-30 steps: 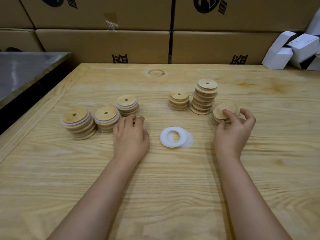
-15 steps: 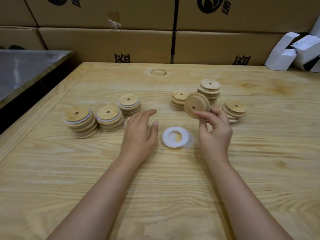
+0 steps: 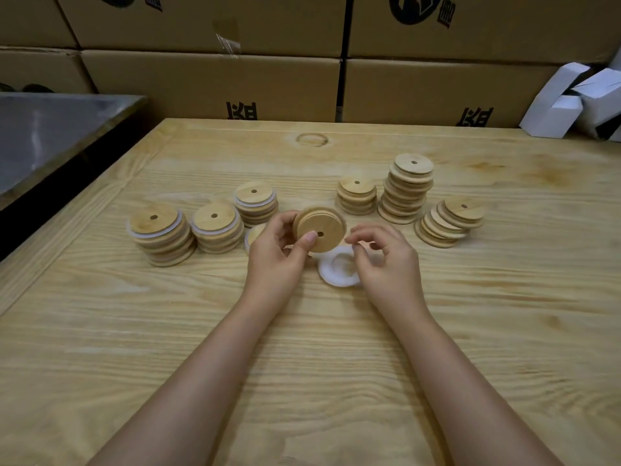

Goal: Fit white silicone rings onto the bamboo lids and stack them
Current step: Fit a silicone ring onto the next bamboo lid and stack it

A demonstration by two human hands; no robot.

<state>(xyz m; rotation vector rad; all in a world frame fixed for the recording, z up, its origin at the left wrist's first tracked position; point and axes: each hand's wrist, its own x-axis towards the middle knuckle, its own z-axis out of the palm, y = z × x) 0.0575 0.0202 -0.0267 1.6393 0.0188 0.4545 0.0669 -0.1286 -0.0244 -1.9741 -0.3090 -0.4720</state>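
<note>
The left hand (image 3: pixel 279 260) gripped a bamboo lid (image 3: pixel 321 230) on edge, thumb on its near face; the right hand (image 3: pixel 386 264) hovered just right of it, fingers (image 3: pixel 366 232) loosely curled, apparently holding nothing; the white rings (image 3: pixel 331 277) lay flat on the bench (image 3: pixel 302 364) just below, nearer the right hand.

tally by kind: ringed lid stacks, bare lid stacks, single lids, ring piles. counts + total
Ringed lid stacks: 3
Bare lid stacks: 3
Held lid, in left hand: 1
Loose lid, beside that hand: 1
White ring pile: 1, rings in it not countable
Total: 9
</note>
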